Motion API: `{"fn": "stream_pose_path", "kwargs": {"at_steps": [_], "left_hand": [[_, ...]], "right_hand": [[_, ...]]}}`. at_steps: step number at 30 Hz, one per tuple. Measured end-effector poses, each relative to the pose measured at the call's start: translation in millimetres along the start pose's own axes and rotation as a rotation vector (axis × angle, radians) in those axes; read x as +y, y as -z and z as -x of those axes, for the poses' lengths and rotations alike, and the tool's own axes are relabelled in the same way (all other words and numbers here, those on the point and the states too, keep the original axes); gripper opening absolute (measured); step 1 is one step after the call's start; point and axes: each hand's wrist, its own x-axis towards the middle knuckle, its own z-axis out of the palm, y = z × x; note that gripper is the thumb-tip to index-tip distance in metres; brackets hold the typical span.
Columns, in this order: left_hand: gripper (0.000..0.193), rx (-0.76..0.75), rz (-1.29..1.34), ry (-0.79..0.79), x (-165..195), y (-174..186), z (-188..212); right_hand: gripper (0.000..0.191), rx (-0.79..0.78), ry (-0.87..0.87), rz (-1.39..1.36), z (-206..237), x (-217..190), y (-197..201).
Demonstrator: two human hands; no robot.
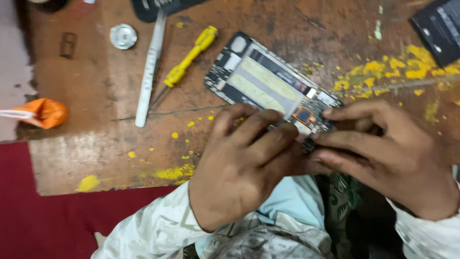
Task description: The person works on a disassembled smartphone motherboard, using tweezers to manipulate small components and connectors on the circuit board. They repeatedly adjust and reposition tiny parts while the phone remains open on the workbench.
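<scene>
Two hands meet at the near end of an opened phone (268, 81), which lies slanted on a worn, yellow-flecked bench (86, 153). At far left an orange object (45, 112) is cut off by the edge. A round metal cap (123, 36) sits by a white tool (149, 67) and a yellow screwdriver (189, 57). The left hand (244, 163) presses curled fingers onto the phone's lower edge, hiding it. The right hand (383, 153) pinches that same corner; what it grips is blurred. A dark device (438, 29) is cropped top right.

Paint-stained wooden board (86, 158), yellow screwdriver (189, 60)
</scene>
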Motion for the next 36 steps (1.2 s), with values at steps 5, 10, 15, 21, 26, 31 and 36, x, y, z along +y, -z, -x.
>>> {"fn": "stream_pose_path", "kwargs": {"at_steps": [5,10,15,21,26,31,36], "left_hand": [[0.026,-0.007,-0.013,-0.032,0.8,-4.1,-0.2],[0.030,-0.017,-0.058,-0.083,4.3,0.5,-6.3],[0.028,0.033,-0.174,-0.166,8.9,2.2,-14.1],[0.034,0.016,-0.263,-0.218,10.9,2.4,-16.6],[0.034,0.006,-0.271,-0.249,8.0,0.9,-15.2],[0.033,-0.003,-0.278,-0.254,8.1,0.5,-15.2],[0.035,-0.006,-0.277,-0.263,8.0,1.0,-15.5]], "right_hand": [[0.031,0.038,0.063,-0.047,-1.0,0.4,5.0],[0.028,0.054,0.157,0.051,-3.9,-0.2,6.2],[0.025,0.077,0.222,0.049,-4.2,1.8,4.9],[0.024,0.086,0.238,0.058,-3.1,1.6,6.1],[0.022,0.091,0.258,0.122,-1.5,-0.4,6.2],[0.023,0.090,0.258,0.167,-1.3,-1.4,5.1],[0.024,0.088,0.288,0.160,-1.2,-3.6,6.3]]}}
